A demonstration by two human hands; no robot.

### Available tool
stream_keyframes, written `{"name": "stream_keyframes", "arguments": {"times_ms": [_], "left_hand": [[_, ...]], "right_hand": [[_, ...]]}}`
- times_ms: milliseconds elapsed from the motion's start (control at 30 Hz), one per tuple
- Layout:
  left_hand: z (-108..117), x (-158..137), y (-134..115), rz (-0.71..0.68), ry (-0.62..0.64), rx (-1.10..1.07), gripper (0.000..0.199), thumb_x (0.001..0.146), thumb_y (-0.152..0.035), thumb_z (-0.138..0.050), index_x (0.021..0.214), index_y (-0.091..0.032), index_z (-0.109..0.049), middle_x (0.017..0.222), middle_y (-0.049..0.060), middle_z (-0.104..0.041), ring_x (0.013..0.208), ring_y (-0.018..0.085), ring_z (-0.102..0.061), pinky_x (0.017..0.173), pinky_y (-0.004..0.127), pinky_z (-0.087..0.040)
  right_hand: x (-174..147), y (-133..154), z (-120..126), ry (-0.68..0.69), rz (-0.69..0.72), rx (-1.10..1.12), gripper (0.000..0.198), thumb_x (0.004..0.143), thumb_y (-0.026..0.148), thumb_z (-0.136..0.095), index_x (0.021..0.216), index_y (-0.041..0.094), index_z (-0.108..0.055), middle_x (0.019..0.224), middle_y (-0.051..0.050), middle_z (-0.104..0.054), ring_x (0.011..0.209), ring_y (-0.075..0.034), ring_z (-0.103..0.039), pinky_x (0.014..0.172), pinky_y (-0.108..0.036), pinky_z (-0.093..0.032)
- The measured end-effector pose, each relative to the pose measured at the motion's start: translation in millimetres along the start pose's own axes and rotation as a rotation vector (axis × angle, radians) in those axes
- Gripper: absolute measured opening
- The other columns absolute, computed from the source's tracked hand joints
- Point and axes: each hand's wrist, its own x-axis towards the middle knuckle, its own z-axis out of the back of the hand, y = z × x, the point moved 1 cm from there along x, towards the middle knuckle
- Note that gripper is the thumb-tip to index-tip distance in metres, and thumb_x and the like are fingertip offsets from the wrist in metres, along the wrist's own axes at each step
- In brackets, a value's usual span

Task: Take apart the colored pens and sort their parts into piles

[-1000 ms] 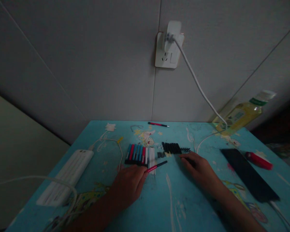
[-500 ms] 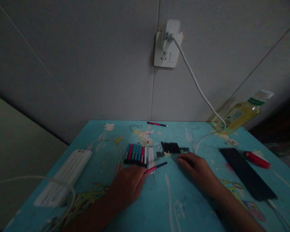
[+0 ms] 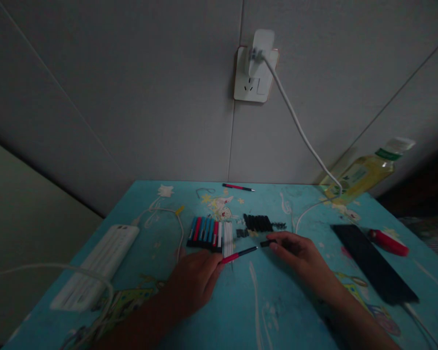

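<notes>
My left hand is closed round the rear of a red pen with a dark front section. The pen's pale tip points right, toward my right hand. Between thumb and fingertips of that hand is a short black pen part, held just short of the tip. Behind my left hand lies a row of blue, red and white pen barrels with black ends. Thin white refills lie beside them. Farther back are black tube-shaped pen parts, small dark pieces and tiny dark coiled parts.
A finished-looking red and black pen lies near the wall. On the left is a white power strip with cables. At right are a dark phone-like slab, a red object and a yellow bottle. A charger is plugged into the wall.
My right hand now holds a short black part out in front of its fingertips. The pen in my left hand has shifted slightly right, and its pale tip now shows.
</notes>
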Motion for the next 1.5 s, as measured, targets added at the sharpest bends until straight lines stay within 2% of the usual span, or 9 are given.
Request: {"name": "stream_keyframes", "arguments": {"times_ms": [367,500,567,633,833,1033,1300,1500], "left_hand": [[3,2,-3,-0.059,-0.003,-0.014,0.028,0.102,-0.025,-0.035,0.104,-0.016,-0.062,0.080,0.006,-0.064,0.070,0.020,-0.062,0.066,0.034,-0.048],[3,2,-2,-0.086,0.063,-0.027,0.032,0.102,-0.021,-0.038,0.129,-0.018,-0.054,0.088,0.005,-0.065,0.075,0.019,-0.062,0.069,0.033,-0.049],[2,1,-2,-0.111,0.119,-0.027,0.043,0.100,-0.016,-0.040,0.142,-0.023,-0.043,0.088,0.003,-0.064,0.075,0.018,-0.061,0.069,0.032,-0.049],[1,0,-2,-0.118,0.158,0.002,0.054,0.097,-0.011,-0.041,0.148,-0.026,-0.036,0.086,0.001,-0.061,0.074,0.018,-0.060,0.067,0.030,-0.048],[-2,-1,0,-0.133,0.168,0.096,0.063,0.093,-0.005,-0.043,0.150,-0.029,-0.033,0.082,0.000,-0.055,0.069,0.016,-0.056,0.063,0.027,-0.047],[-5,-1,2,-0.153,0.176,0.121,0.065,0.093,-0.006,-0.043,0.152,-0.029,-0.029,0.082,0.000,-0.054,0.069,0.017,-0.056,0.063,0.028,-0.047],[-1,0,0,-0.153,0.141,0.145,0.061,0.093,-0.005,-0.041,0.150,-0.028,-0.035,0.080,0.000,-0.054,0.068,0.015,-0.055,0.063,0.025,-0.046],[-2,-2,0,-0.139,0.150,0.139,0.062,0.094,-0.005,-0.041,0.150,-0.029,-0.033,0.082,0.000,-0.055,0.071,0.016,-0.057,0.065,0.027,-0.047]], "right_hand": [[-3,7,-10,0.069,0.025,-0.012,0.028,0.090,0.045,-0.064,0.108,0.025,-0.070,0.080,0.000,-0.060,0.075,-0.016,-0.055,0.067,-0.028,-0.045],[-3,11,-10,0.100,0.054,-0.039,0.027,0.092,0.044,-0.062,0.108,0.025,-0.070,0.082,-0.001,-0.062,0.076,-0.016,-0.056,0.069,-0.029,-0.046],[-3,12,-10,0.117,0.079,-0.050,0.025,0.092,0.043,-0.061,0.107,0.025,-0.070,0.089,-0.002,-0.065,0.081,-0.018,-0.059,0.073,-0.031,-0.048],[-2,12,-9,0.129,0.097,-0.058,0.024,0.093,0.043,-0.060,0.106,0.025,-0.070,0.094,-0.003,-0.067,0.085,-0.019,-0.060,0.076,-0.032,-0.048],[-3,12,-9,0.134,0.079,-0.086,0.023,0.094,0.042,-0.058,0.108,0.027,-0.068,0.094,-0.002,-0.066,0.085,-0.019,-0.060,0.076,-0.032,-0.048],[-2,10,-9,0.118,0.100,-0.086,0.020,0.095,0.038,-0.058,0.109,0.027,-0.068,0.098,-0.002,-0.068,0.090,-0.019,-0.062,0.081,-0.033,-0.048],[-1,5,-6,0.077,0.096,-0.084,0.023,0.095,0.039,-0.057,0.109,0.024,-0.067,0.101,-0.004,-0.069,0.092,-0.021,-0.063,0.081,-0.034,-0.049],[-2,8,-7,0.081,0.091,-0.092,0.022,0.094,0.039,-0.058,0.109,0.025,-0.068,0.099,-0.003,-0.069,0.089,-0.020,-0.063,0.078,-0.032,-0.049]]}}
